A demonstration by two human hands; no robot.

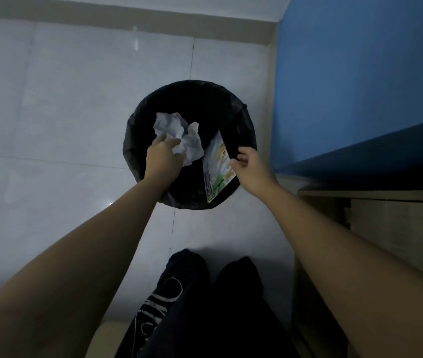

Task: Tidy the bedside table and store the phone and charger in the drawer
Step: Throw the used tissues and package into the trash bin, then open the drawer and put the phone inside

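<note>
Head view, dim: your left hand grips crumpled white paper over the round black-lined bin. Your right hand seems to pinch a green-white printed packet. Pale tiled floor, blue wall, and wooden bedside table at right.

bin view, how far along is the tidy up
Done: nothing visibly finished yet. In hand: the left hand grips crumpled paper and the right hand touches a printed packet, both over the black-lined bin, so the rubbish looks about to go in. Left: storing the phone and charger, neither in view.
</note>
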